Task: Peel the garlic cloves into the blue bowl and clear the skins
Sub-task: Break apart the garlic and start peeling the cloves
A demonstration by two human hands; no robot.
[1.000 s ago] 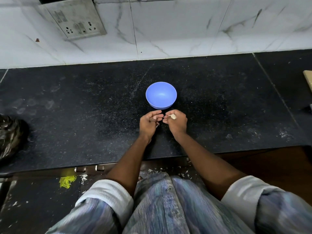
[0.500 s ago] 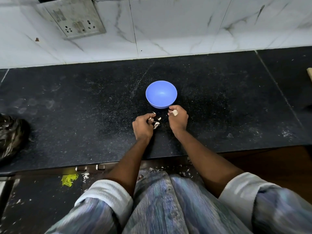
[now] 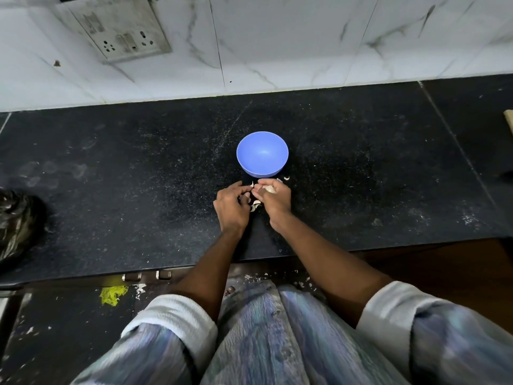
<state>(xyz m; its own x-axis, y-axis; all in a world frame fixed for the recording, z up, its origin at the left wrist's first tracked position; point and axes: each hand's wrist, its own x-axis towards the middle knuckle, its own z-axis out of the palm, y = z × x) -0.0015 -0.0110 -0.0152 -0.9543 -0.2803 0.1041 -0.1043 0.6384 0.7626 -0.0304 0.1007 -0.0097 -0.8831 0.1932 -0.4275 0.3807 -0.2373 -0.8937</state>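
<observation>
A black speckled stone counter (image 3: 361, 190) ran beneath a white marble-tiled wall carrying a grimy switch-and-socket plate (image 3: 122, 31). One blue bowl (image 3: 262, 153) stood near the middle of the counter and looked empty; no peeled clove showed inside it.

Just in front of the bowl, the right hand (image 3: 274, 198) had its fingers curled around one garlic clove (image 3: 269, 189), a pale piece showing between thumb and fingers. The left hand (image 3: 231, 207) sat close beside it with fingers bent inward towards the clove; its fingertips seemed to be picking at a bit of skin, though whether that grip actually held anything was too small to tell.

Loose garlic skins (image 3: 256, 204) lay on the counter between the hands, with a few more by the bowl's base (image 3: 286, 178): roughly five or six scraps in all, too small and overlapped for a firm count. At the far left edge sat one dark crumpled bag (image 3: 16, 223).

The likely trouble was scatter. The skins were light and lay close to the working hands, so a brush of a wrist could push them off the counter's front edge, where pale flecks already lay below. A skin could also cling to the clove and drop into the bowl with it. The clove, small and smooth once bared, could slip from the fingers.
</observation>
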